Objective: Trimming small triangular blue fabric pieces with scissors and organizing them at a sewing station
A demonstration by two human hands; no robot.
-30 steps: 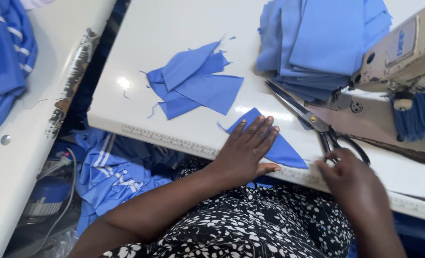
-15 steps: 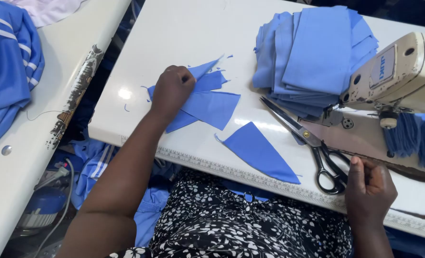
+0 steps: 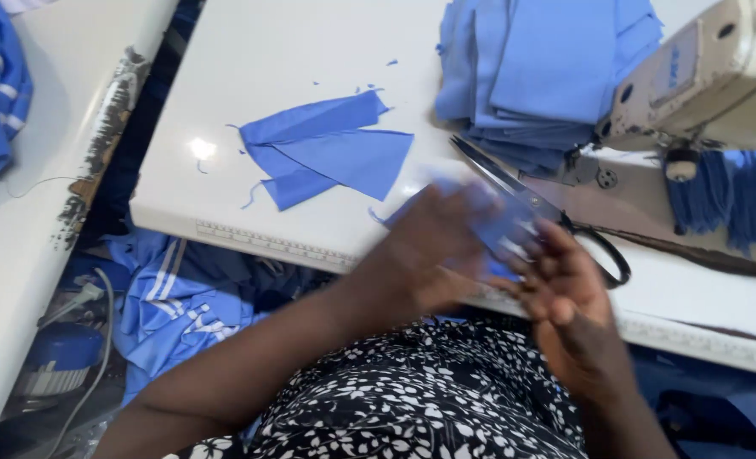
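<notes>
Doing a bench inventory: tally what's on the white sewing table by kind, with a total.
Loose blue fabric pieces: 1 small pile
Blue piece held in both hands: 1, blurred
Stacked blue fabric: 1 stack, layers uncountable
Scissors: 1
Sewing machine: 1
Total: 5 items or groups
</notes>
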